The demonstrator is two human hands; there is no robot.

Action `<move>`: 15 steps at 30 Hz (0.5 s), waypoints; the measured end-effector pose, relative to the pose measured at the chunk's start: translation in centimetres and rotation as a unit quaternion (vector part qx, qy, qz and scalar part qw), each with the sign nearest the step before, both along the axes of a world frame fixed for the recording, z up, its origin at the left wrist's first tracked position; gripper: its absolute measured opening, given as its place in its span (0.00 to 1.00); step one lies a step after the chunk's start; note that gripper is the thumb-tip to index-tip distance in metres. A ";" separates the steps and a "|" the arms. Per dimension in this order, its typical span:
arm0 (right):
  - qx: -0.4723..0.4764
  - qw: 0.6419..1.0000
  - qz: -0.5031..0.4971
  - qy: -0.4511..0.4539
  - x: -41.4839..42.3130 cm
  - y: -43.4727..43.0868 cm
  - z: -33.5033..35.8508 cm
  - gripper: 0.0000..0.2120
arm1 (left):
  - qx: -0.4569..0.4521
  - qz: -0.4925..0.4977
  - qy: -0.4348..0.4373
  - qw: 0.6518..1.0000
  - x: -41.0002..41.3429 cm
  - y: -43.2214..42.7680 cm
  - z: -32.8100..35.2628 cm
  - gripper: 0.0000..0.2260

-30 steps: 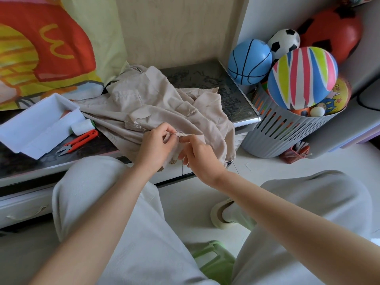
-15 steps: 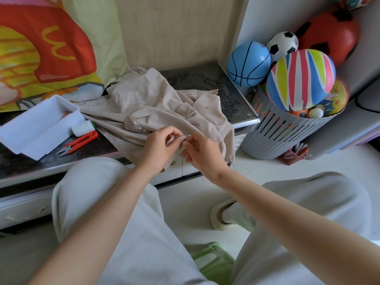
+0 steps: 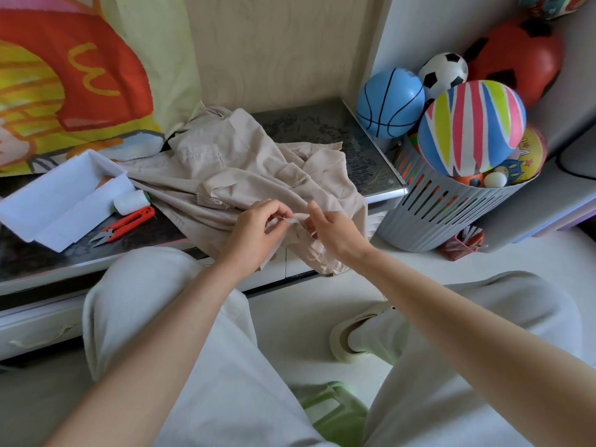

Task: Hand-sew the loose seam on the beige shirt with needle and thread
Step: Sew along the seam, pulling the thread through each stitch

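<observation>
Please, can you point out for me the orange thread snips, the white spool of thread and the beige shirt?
orange thread snips (image 3: 130, 221): head view, on the orange handle.
white spool of thread (image 3: 130, 201): head view, on its wound side.
beige shirt (image 3: 245, 175): head view, on the middle of the spread cloth.

Head camera looks down, close over left hand (image 3: 254, 235), right hand (image 3: 335, 233), shirt (image 3: 232, 175).

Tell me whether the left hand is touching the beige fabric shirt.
Touching. The head view shows the left hand pinching a fold of the beige fabric shirt.
</observation>
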State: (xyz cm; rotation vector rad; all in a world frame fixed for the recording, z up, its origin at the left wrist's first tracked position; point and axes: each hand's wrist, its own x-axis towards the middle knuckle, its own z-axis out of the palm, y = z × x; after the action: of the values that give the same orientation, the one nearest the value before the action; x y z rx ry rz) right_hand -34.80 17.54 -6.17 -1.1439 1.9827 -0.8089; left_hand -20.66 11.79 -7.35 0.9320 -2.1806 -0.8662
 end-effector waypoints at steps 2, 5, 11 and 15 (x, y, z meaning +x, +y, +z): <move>0.042 0.996 -0.013 -0.078 0.4 -0.3 0.0 0.31 | -0.009 -0.008 0.002 1.000 0.0 0.0 -0.1 0.02; 0.054 0.976 -0.040 -0.205 0.6 -0.6 -0.1 0.20 | -0.005 -0.014 0.013 1.000 0.1 0.0 -0.1 0.04; 0.036 0.901 -0.059 -0.428 0.5 -0.2 0.6 0.10 | -0.005 -0.030 0.042 0.999 0.3 -0.1 0.0 0.05; -0.016 0.919 -0.048 -0.391 0.2 -0.2 1.0 0.10 | -0.014 -0.025 0.029 0.999 0.3 -0.3 -0.2 0.06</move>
State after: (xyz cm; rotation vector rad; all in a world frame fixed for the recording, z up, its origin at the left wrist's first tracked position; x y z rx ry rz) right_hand -34.58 17.38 -5.20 -0.5857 1.3514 -1.1328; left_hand -20.38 11.53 -7.57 0.8312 -2.1703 -0.8730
